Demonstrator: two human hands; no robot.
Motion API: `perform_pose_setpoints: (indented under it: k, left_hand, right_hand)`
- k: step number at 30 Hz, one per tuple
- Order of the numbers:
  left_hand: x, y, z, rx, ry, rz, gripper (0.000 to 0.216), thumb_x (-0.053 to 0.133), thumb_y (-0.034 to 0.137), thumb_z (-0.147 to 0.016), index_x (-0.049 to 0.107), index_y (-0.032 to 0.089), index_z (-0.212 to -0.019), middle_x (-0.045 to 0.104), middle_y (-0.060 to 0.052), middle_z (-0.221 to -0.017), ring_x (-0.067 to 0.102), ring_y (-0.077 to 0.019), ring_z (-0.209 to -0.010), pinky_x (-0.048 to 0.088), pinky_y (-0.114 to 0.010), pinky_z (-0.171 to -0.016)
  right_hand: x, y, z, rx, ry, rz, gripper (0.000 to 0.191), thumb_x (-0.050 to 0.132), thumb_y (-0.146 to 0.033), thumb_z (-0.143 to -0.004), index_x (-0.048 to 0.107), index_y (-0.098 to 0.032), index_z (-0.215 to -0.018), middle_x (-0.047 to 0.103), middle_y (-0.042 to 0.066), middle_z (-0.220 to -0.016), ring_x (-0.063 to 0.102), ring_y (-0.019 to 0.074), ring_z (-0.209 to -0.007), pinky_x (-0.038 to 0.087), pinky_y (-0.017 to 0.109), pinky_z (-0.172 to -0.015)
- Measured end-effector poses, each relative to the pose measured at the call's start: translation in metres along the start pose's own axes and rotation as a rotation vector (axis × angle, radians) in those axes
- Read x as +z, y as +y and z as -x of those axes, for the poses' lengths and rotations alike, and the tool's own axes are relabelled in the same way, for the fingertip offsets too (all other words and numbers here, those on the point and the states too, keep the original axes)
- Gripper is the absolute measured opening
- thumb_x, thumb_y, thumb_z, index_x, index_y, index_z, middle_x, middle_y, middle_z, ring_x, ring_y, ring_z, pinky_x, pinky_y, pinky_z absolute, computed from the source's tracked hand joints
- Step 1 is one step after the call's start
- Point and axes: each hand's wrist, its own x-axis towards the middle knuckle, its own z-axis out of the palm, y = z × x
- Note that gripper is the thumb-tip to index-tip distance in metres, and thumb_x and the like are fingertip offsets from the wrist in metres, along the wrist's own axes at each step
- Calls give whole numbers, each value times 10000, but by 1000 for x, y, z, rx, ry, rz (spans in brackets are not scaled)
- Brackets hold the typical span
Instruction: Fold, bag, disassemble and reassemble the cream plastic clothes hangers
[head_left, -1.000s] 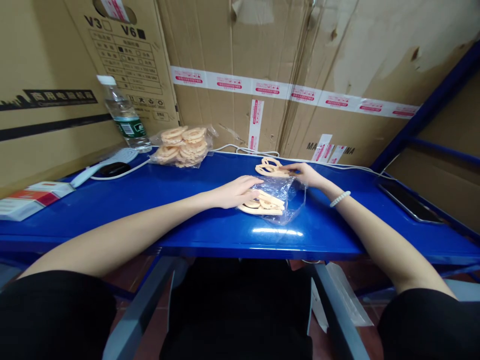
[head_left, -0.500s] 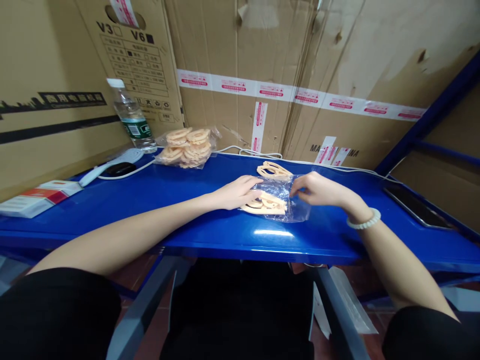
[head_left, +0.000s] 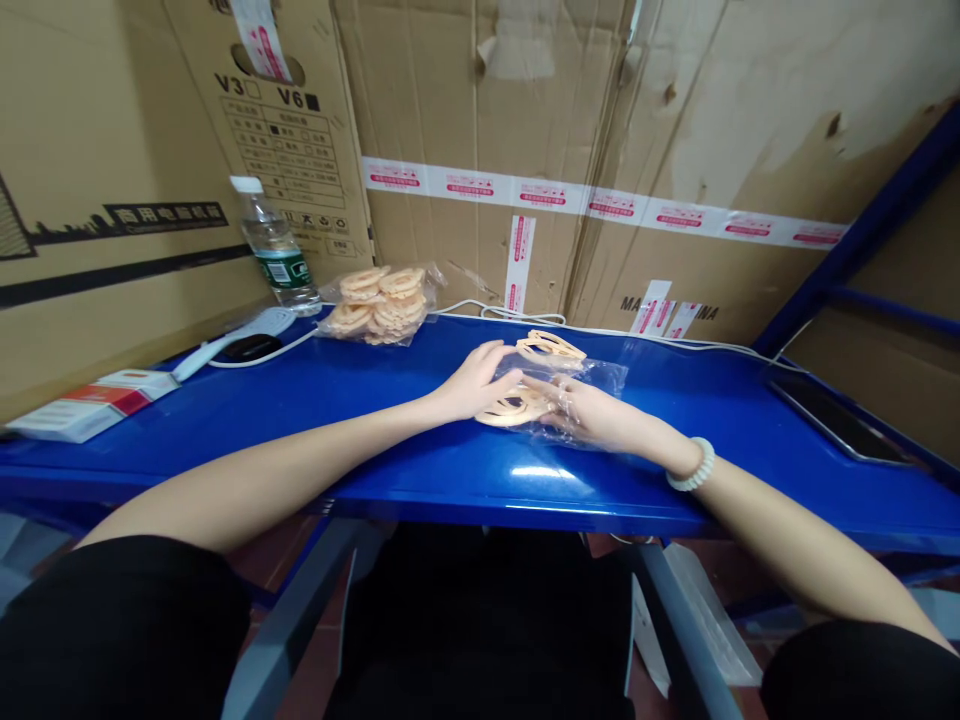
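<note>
A clear plastic bag [head_left: 600, 375] lies on the blue table with pale, cream-coloured ring-like pieces [head_left: 510, 408] at its left end. My right hand [head_left: 592, 412] reaches in from the right, bag film wrapped over its fingers, and grips the pieces; whether it is inside the bag I cannot tell for sure. On the left side my left hand [head_left: 474, 385] rests with thumb and fingers apart, its thumb against the top of the pieces. Just behind the bag lies another loose pale openwork piece [head_left: 551, 348].
A filled bag of similar rings [head_left: 382, 305] stands at the back left, near a water bottle [head_left: 281, 265]. Further left are a red-and-white box [head_left: 97, 403] and a black mouse-like object [head_left: 252, 347]. A phone [head_left: 840, 418] lies at right. Cardboard [head_left: 465, 100] walls the back.
My right hand has moved left from the bag's right end onto the pieces, under the film. My left hand's fingers have spread, and the view has shifted slightly.
</note>
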Motion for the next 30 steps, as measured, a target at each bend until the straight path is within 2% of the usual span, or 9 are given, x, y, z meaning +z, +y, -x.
perform_pose_setpoints:
  k: [4,7,9,11,16,20,24,27,30]
  left_hand:
    - [-7,-3,-10,-389,48,250,618,582,473,-958,463,131,-1459,585,-221,-1467,577,-353,-1361,458,-533,-1151]
    - [-13,0,-13,-486,-4,472,631,623,395,-942,443,122,-1482,662,-201,-1378,666,-322,-1244,548,-460,-1046]
    - [-16,7,-12,-520,12,582,610,651,308,-920,470,103,-1465,698,-189,-1315,688,-294,-1195,561,-411,-1010]
    - [-18,15,-11,-574,57,697,602,674,217,-896,489,93,-1456,726,-173,-1238,708,-255,-1121,559,-372,-986]
    - [-28,33,-10,-709,85,952,566,675,64,-870,533,101,-1416,747,-96,-958,719,-178,-841,575,-321,-830]
    - [-49,37,-17,-660,220,918,372,674,42,-867,654,130,-1228,718,-55,-823,679,-142,-705,548,-281,-724]
    - [-87,28,-27,-540,433,831,266,662,50,-868,671,135,-1120,702,-44,-821,666,-122,-671,527,-253,-687]
    - [-123,6,-35,-426,645,688,246,642,28,-848,644,149,-1062,672,-13,-773,643,-118,-648,506,-238,-649]
    - [-161,-31,-45,-353,866,446,278,611,-9,-844,616,168,-1059,636,38,-744,631,-118,-659,481,-237,-652]
  right_hand:
    - [6,3,2,-56,-3,38,566,512,-291,-1080,389,-133,-1609,569,224,-1349,664,286,-1099,541,489,-1052]
    - [12,5,1,-81,13,133,568,497,-260,-1080,373,-118,-1615,588,221,-1285,683,259,-961,599,455,-939]
    - [16,8,-1,-101,60,228,528,436,-230,-1092,390,-110,-1604,623,206,-1193,680,265,-929,613,467,-889]
    - [16,9,-3,-132,120,321,516,375,-177,-1090,392,-118,-1602,638,205,-1171,676,291,-993,604,509,-908]
    - [-4,5,-4,-187,214,311,554,319,-175,-1104,311,-268,-1651,546,169,-1445,530,310,-1352,485,577,-1113]
    - [-29,-1,0,-194,307,344,539,320,-203,-1115,319,-276,-1649,564,157,-1392,546,302,-1264,511,527,-1059]
    - [-46,3,7,-169,460,481,545,351,-205,-1108,312,-262,-1649,565,170,-1329,559,295,-1105,532,484,-957]
    - [-51,16,8,-156,596,495,562,362,-209,-1105,288,-282,-1658,565,164,-1324,555,293,-1079,525,480,-943]
    - [-45,40,2,-90,700,433,529,375,-259,-1110,346,-236,-1637,585,178,-1275,556,307,-1083,523,485,-938]
